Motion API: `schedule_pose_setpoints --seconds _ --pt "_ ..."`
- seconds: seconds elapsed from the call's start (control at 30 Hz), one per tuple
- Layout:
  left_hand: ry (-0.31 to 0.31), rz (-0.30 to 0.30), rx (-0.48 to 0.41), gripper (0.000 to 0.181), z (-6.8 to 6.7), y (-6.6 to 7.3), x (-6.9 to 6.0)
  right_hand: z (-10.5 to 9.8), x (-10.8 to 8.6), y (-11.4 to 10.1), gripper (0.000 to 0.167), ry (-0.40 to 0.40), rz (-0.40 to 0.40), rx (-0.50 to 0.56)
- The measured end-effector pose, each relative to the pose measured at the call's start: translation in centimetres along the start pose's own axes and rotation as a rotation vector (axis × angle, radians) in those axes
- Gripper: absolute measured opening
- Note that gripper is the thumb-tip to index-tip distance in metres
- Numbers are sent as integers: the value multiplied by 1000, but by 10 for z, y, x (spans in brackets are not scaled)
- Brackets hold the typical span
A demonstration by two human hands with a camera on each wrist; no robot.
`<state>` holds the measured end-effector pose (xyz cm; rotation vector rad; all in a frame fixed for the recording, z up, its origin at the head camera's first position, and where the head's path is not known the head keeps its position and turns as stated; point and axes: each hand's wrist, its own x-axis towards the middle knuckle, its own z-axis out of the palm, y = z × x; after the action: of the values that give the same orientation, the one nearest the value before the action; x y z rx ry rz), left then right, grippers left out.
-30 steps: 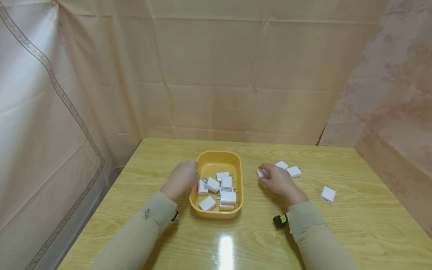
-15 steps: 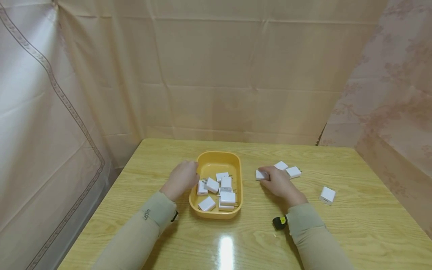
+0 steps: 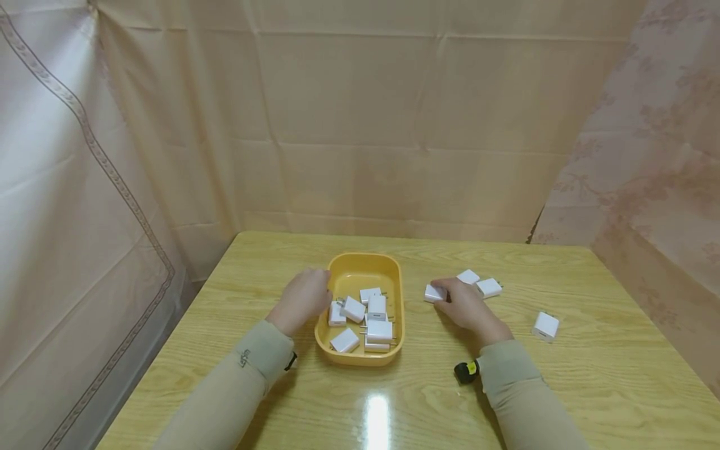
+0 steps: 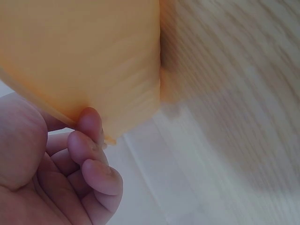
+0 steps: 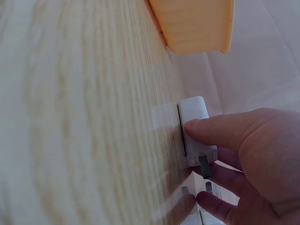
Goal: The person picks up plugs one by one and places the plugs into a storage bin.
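Observation:
In the head view, my left hand (image 3: 302, 301) is at the left side of a yellow plastic basket (image 3: 360, 360). The left wrist view shows its thumb and fingers (image 4: 90, 123) pinching the basket's rim. Several white charger plugs (image 3: 379, 332) lie jumbled inside, mostly toward the near end. To the right of the basket, my right hand (image 3: 465, 305) holds another white charger (image 3: 434, 293) low at the table top. In the right wrist view the thumb presses on this charger's (image 5: 193, 111) side, and its metal prongs (image 5: 204, 167) point toward the palm.
Two white chargers (image 3: 489, 287) lie close together just behind the right hand. A single charger (image 3: 545, 325) sits farther right on the wooden table (image 3: 315, 412). Curtain cloth (image 3: 360, 125) hangs behind the table and on both sides.
The right hand has slid the charger slightly left and toward the front, turning it a little. More of the charger now shows past the fingers. The left hand stays at the basket rim.

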<state>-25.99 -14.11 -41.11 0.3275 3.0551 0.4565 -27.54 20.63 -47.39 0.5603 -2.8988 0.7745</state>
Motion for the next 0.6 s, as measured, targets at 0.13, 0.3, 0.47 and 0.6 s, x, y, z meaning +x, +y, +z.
schedule_pose_setpoints --seconds 0.13,0.3,0.47,0.6 --pt "-7 -3 0 32 0 0 1 0 0 0 43 -3 12 3" --pt "-7 -2 -6 30 1 0 0 1 1 -1 43 -10 38 -1" --pt "-5 11 1 28 1 0 0 -1 2 -2 42 -19 52 9" --pt "-2 16 7 25 1 0 0 -1 2 -2 42 -12 44 8"
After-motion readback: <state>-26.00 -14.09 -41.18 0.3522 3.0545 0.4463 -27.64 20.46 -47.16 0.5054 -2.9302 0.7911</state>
